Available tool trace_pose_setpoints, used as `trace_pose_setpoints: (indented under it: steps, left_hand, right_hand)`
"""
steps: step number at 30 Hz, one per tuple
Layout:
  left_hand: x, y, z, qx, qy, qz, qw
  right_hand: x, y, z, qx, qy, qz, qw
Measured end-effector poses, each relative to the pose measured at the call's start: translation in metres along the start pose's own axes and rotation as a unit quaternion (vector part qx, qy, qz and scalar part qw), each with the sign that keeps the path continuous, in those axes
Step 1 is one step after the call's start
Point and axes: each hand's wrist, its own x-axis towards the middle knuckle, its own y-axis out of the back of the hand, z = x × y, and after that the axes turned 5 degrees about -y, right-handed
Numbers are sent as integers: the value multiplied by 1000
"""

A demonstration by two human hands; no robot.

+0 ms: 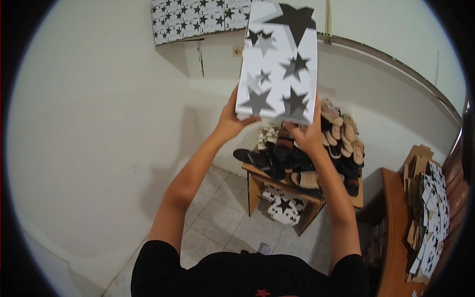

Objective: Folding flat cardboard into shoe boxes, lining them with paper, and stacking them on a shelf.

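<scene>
Both hands up, holding a white box with black stars (278, 64) in front of me, raised against the far wall.

Left hand (231, 120): fingers wrapped round the box's near-left bottom corner, thumb on the side, gripping it. Right hand (308, 133): closed on the near-right bottom edge, fingertips mostly hidden behind the box, but it is clearly clamped on.

Handling, my read: thin printed card, so light and fairly stiff along the folds, soft in the middle of the panels. The surface looks smooth, so likely a bit slippery. It would crush if I squeeze the flat faces. Best hold is where I have it: corners and bottom edge, one hand each side. I can't tell whether it's empty.

Around it:
- Directly below the box, a low wooden table (257, 173) loaded with a pile of sandals (316, 148), black ones to the left, tan ones to the right.
- More star boxes (284, 207) sit under that table, on the tiled floor (222, 222).
- Far left on the wall, a stack of star boxes (198, 17) up high.
- Right side, a wooden bench (393, 222) with flattened star boxes and cardboard (430, 213) stacked on it.
</scene>
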Motion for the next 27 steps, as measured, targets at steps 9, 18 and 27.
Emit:
trace_pose_setpoints:
  steps: [9,18,27]
  left_hand:
    - [223,46,-20,-80,-173,162,968]
    - [376,139,-69,-41,-285,197,937]
    - [459,162,-129,-90,-178,173,965]
  right_hand:
    - [239,-9,54,-74,212,24,974]
    - [399,-65,71,-14,165,36,986]
    - [490,-113,128,-113,217,110,963]
